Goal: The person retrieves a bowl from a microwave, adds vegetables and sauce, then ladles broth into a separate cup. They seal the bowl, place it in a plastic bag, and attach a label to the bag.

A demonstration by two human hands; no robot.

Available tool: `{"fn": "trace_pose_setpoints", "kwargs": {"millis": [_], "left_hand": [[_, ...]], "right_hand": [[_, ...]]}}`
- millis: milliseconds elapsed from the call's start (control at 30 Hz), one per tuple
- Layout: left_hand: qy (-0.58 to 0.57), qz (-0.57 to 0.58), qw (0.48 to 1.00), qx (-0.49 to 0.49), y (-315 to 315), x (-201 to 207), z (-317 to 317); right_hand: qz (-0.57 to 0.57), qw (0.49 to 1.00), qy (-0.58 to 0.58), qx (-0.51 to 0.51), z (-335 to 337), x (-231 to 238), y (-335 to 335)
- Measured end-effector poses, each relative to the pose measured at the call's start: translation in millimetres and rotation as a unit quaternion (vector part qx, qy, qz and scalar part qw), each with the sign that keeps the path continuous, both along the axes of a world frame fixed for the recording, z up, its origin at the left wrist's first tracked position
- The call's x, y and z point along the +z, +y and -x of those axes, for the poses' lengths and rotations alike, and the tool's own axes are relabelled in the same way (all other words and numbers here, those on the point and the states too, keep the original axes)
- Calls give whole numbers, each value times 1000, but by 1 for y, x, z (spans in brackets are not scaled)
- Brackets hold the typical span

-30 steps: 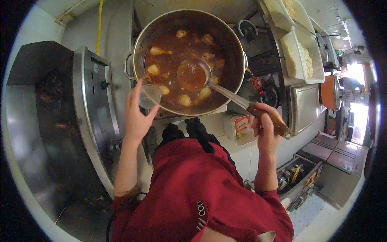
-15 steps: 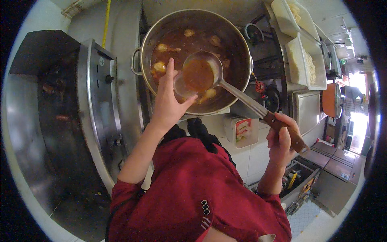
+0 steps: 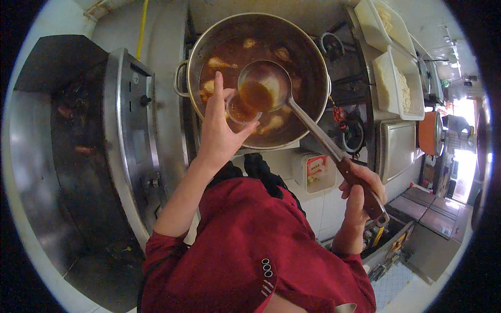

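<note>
A large metal stockpot [image 3: 190,78] holds reddish-brown broth with several chicken drumsticks [image 3: 221,63] in it. Over the pot, my left hand [image 3: 219,133] grips a small clear plastic cup [image 3: 243,112] between thumb and fingers, its index finger pointing up. My right hand [image 3: 362,189] is wrapped round the wooden handle of a big metal ladle [image 3: 278,77]. The ladle's bowl is tilted against the cup's rim, and brown broth runs from it into the cup, which has broth inside.
Left of me stands a stainless steel cooking unit [image 3: 133,130] with knobs. To the right are white plastic baskets [image 3: 390,86] of pale food and a lidded metal tray [image 3: 397,148]. A white bin [image 3: 315,175] sits below the pot. An orange pot [image 3: 429,133] stands farther right.
The ladle has tipped toward the cup, so its broth has shifted and dropped in level. Broth now shows in the cup. My right hand has moved slightly down and turned.
</note>
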State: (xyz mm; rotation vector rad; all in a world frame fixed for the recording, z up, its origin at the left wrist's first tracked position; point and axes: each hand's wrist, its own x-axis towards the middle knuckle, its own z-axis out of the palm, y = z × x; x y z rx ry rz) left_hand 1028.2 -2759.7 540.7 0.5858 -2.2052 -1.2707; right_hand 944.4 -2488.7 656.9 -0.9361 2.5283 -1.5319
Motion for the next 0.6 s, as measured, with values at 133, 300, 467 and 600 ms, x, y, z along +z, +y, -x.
{"fn": "trace_pose_setpoints", "kwargs": {"millis": [133, 300, 467, 600], "left_hand": [[6, -1, 1000, 4, -2, 1, -2], [8, 7, 1000, 21, -7, 0, -7], [17, -10, 999, 29, -14, -7, -20], [-4, -5, 999, 45, -19, -7, -33]], "right_hand": [[43, 999, -30, -7, -1, -6, 0], [181, 950, -226, -118, 13, -15, -18], [157, 952, -230, -123, 27, -33, -16], [115, 961, -212, -135, 29, -48, -25]]}}
